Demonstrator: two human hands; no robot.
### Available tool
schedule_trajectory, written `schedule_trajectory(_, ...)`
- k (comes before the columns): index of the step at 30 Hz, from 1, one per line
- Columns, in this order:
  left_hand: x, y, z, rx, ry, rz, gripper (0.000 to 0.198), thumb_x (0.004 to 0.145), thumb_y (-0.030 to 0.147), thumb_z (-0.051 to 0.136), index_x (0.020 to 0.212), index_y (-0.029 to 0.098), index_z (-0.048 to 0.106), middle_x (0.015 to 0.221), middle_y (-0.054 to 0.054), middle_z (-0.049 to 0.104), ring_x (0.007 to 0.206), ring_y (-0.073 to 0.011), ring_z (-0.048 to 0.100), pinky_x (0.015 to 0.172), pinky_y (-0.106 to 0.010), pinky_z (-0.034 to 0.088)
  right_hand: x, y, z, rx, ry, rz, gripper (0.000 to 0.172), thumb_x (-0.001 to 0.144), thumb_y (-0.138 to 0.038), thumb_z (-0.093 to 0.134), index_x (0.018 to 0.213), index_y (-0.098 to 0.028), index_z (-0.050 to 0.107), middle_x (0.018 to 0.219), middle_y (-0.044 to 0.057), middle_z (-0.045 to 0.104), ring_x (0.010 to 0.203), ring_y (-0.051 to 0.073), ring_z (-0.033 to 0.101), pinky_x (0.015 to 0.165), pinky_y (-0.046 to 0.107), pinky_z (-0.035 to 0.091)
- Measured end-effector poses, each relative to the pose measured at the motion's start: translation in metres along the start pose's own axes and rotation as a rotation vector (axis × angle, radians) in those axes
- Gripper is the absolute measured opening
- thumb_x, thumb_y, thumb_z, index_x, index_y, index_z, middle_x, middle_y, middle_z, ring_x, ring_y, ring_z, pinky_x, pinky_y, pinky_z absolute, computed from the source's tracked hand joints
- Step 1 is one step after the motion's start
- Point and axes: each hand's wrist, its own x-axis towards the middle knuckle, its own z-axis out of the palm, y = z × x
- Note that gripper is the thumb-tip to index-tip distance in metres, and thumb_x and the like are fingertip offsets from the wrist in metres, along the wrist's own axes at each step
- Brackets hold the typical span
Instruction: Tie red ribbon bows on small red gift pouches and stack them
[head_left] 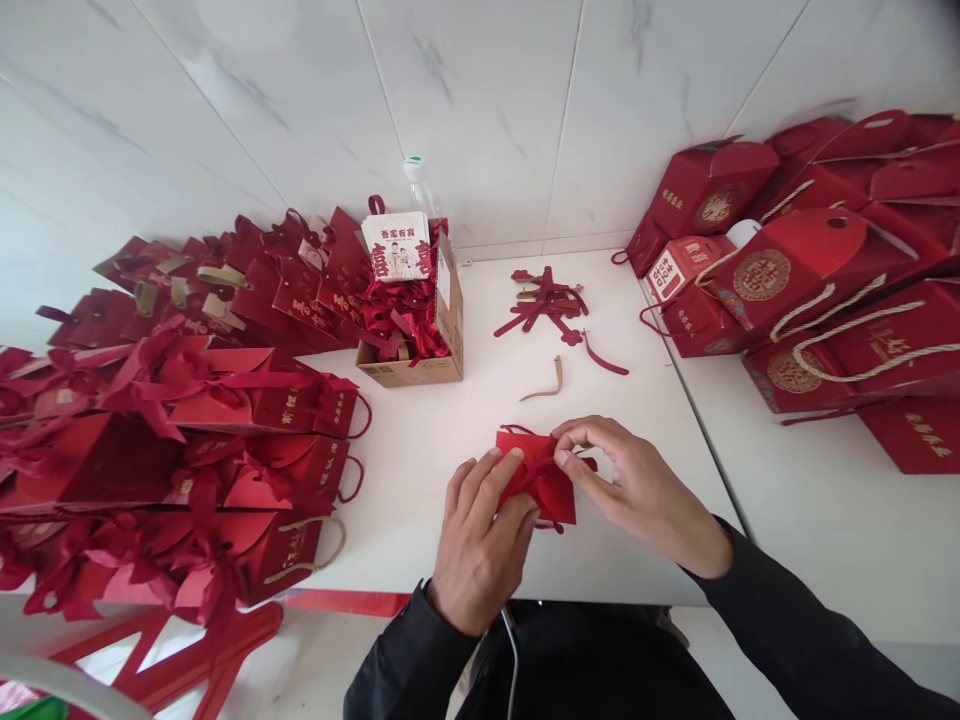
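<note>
A small red gift box (559, 508) with a red ribbon (538, 480) across its top lies on the white table in front of me. My left hand (484, 535) grips the box from the left, with fingers over its edge and the thumb against the ribbon. At the box's upper right, my right hand (630, 480) is closed, thumb and forefinger pinching the ribbon. Red cord shows beyond the box's far and near edges. The box's left side is hidden by my left hand.
Red ribbon strips (546, 300) and a tan strip (546, 382) lie beyond the box. Behind left stands a cardboard box (412, 372) of ribbons and cards, near a clear bottle (417, 178). Red gift boxes (247, 395) crowd the left; more boxes (810, 270) are stacked right.
</note>
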Motion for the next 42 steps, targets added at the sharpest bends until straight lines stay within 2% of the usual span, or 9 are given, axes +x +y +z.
schedule_trajectory(5, 0.001, -0.004, 0.001, -0.025, 0.003, -0.031, 0.019, 0.093, 0.009, 0.064, 0.110, 0.018, 0.066, 0.130, -0.016, 0.067, 0.124, -0.0309, 0.060, 0.097, -0.047, 0.054, 0.003, 0.000, 0.000, 0.011, -0.003, 0.010, 0.014, 0.099, -0.030, 0.053, 0.091, -0.027, 0.063, 0.110, 0.004, 0.071, 0.107, 0.024, 0.064, 0.089, 0.040, 0.052)
schedule_trajectory(8, 0.002, -0.005, 0.002, -0.086, 0.037, -0.062, 0.017, 0.094, 0.008, 0.062, 0.106, 0.020, 0.066, 0.119, -0.012, 0.071, 0.113, -0.0265, 0.065, 0.091, -0.041, 0.057, 0.003, -0.002, 0.000, 0.016, -0.009, 0.025, 0.013, 0.099, -0.029, 0.053, 0.090, -0.027, 0.064, 0.109, 0.004, 0.071, 0.106, 0.023, 0.064, 0.088, 0.039, 0.051)
schedule_trajectory(13, 0.001, -0.005, 0.004, -0.134, 0.053, -0.103, 0.018, 0.095, 0.004, 0.057, 0.104, 0.019, 0.062, 0.111, -0.010, 0.072, 0.109, -0.0230, 0.066, 0.092, -0.037, 0.058, 0.002, -0.004, 0.001, 0.021, -0.023, 0.054, 0.016, 0.099, -0.033, 0.052, 0.089, -0.027, 0.062, 0.107, 0.004, 0.070, 0.099, 0.022, 0.064, 0.064, 0.031, 0.049)
schedule_trajectory(20, -0.016, -0.008, 0.003, -0.250, -0.013, -0.167, 0.020, 0.098, 0.004, 0.047, 0.107, 0.019, 0.056, 0.131, -0.014, 0.068, 0.132, -0.0232, 0.061, 0.107, -0.036, 0.054, 0.003, -0.002, 0.002, 0.054, 0.042, 0.136, 0.025, 0.102, -0.045, 0.047, 0.093, -0.026, 0.059, 0.093, 0.002, 0.071, 0.083, 0.021, 0.064, 0.056, 0.030, 0.044)
schedule_trajectory(25, -0.027, -0.009, -0.006, -0.430, -0.023, -0.364, 0.015, 0.101, 0.011, 0.043, 0.107, 0.023, 0.051, 0.133, -0.013, 0.069, 0.128, -0.0227, 0.065, 0.099, -0.036, 0.058, 0.004, 0.003, 0.001, 0.087, 0.092, 0.174, 0.030, 0.104, -0.052, 0.043, 0.091, -0.027, 0.055, 0.083, -0.001, 0.067, 0.056, 0.015, 0.051, 0.049, 0.029, 0.040)
schedule_trajectory(31, -0.035, -0.015, -0.013, -0.690, 0.007, -0.573, 0.018, 0.107, 0.028, 0.036, 0.095, 0.024, 0.049, 0.136, -0.012, 0.068, 0.125, -0.0264, 0.066, 0.096, -0.044, 0.055, 0.002, 0.009, 0.002, 0.084, 0.141, 0.181, 0.029, 0.104, -0.053, 0.044, 0.096, -0.028, 0.056, 0.093, 0.001, 0.071, 0.082, 0.020, 0.066, 0.053, 0.028, 0.045)
schedule_trajectory(34, -0.026, -0.015, -0.018, -0.634, 0.039, -0.622, 0.017, 0.106, 0.034, 0.040, 0.108, 0.025, 0.054, 0.136, -0.011, 0.066, 0.122, -0.0272, 0.065, 0.096, -0.045, 0.053, -0.001, 0.008, 0.000, 0.051, 0.186, 0.176, 0.026, 0.103, -0.052, 0.045, 0.105, -0.029, 0.058, 0.106, 0.005, 0.070, 0.096, 0.024, 0.065, 0.055, 0.029, 0.047)
schedule_trajectory(38, 0.001, -0.007, -0.017, -0.442, 0.037, -0.534, 0.019, 0.103, 0.029, 0.048, 0.118, 0.025, 0.058, 0.120, -0.009, 0.066, 0.116, -0.0252, 0.062, 0.094, -0.042, 0.052, -0.004, 0.005, 0.001, -0.002, 0.140, 0.112, 0.024, 0.100, -0.049, 0.052, 0.093, -0.028, 0.062, 0.097, 0.006, 0.067, 0.093, 0.025, 0.061, 0.057, 0.032, 0.047)
schedule_trajectory(42, 0.020, 0.002, -0.002, -0.308, -0.030, -0.426, 0.019, 0.093, 0.023, 0.062, 0.112, 0.022, 0.063, 0.109, -0.008, 0.063, 0.103, -0.0249, 0.061, 0.087, -0.040, 0.054, 0.000, 0.003, 0.011, -0.027, 0.046, 0.018, 0.019, 0.099, -0.041, 0.054, 0.108, -0.027, 0.063, 0.105, 0.008, 0.065, 0.101, 0.028, 0.061, 0.066, 0.037, 0.052)
